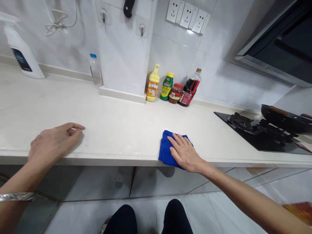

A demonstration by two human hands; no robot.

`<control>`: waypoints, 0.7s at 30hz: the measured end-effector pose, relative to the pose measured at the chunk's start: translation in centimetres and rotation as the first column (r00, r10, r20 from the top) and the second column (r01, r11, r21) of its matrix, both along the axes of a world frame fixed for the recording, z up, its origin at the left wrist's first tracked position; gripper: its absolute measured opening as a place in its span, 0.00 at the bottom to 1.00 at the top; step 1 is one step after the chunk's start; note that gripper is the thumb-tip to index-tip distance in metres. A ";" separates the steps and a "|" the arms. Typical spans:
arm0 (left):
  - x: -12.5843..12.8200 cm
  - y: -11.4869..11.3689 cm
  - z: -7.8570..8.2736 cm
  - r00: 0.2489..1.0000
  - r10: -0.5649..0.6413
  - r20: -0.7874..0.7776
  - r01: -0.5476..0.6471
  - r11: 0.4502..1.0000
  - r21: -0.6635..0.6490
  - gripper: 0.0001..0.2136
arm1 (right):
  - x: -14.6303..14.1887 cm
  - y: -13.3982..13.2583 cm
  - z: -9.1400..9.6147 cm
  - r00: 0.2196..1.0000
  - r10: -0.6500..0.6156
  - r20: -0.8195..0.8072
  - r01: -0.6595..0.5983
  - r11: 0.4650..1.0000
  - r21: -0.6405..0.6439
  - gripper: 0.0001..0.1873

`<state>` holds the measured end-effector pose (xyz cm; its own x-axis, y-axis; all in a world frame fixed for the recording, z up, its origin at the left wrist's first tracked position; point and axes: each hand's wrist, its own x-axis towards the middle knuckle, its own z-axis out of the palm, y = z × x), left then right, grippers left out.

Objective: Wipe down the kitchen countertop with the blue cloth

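Note:
A folded blue cleaning cloth (166, 148) lies at the front edge of the white countertop (117, 130), one corner hanging slightly over it. Pressed on top of it is my right hand (184, 152), fingers spread across the fabric and holding it against the surface. My left hand (55, 139) rests on the counter well to the left of the cloth, near the front edge. Its index finger stretches out above the thumb, and nothing shows between them. The other fingers of that hand are partly hidden.
Along the wall stand a yellow pump bottle (153, 84), a green bottle (167, 87), a red-lidded jar (175, 93) and a dark sauce bottle (190, 88). Farther left are a water bottle (96, 71) and a spray bottle (23, 52). A wok (285, 119) sits on the black stove (253, 139).

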<state>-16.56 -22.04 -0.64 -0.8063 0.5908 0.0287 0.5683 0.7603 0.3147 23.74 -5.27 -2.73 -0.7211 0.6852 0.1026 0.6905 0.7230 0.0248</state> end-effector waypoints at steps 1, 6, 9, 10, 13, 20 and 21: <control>0.1 0.0 0.0 1.000 0.001 -0.001 -0.001 1.000 -0.003 0.22 | -0.4 -0.8 0.0 1.000 -0.008 -0.003 0.008 1.000 0.008 0.34; 1.0 -0.2 0.3 1.000 -0.024 0.017 0.023 1.000 0.009 0.22 | -3.0 -3.9 -0.7 0.999 0.025 -0.028 -0.022 0.997 0.080 0.36; 1.4 -0.4 0.5 0.999 -0.028 0.025 0.027 0.999 0.022 0.22 | -5.1 -5.4 -1.6 0.993 0.111 -0.026 -0.107 0.986 0.124 0.37; 1.5 -0.4 0.6 0.999 -0.028 0.025 0.028 0.999 0.026 0.22 | -6.0 -5.8 -1.8 0.990 0.139 -0.029 -0.134 0.981 0.138 0.38; 1.8 -0.4 0.8 1.000 -0.024 0.002 0.024 1.000 0.020 0.22 | -9.2 -7.3 -2.5 0.972 0.219 -0.081 -0.198 0.958 0.210 0.38; -1.6 -0.3 -1.5 0.997 0.013 -0.080 -0.015 0.999 -0.034 0.26 | -18.2 -11.4 -2.8 0.896 0.378 -0.235 -0.246 0.860 0.447 0.35; -2.5 -0.3 -2.2 0.996 0.000 -0.089 -0.001 1.000 -0.009 0.26 | -19.2 -11.8 -2.7 0.893 0.379 -0.244 -0.242 0.860 0.449 0.35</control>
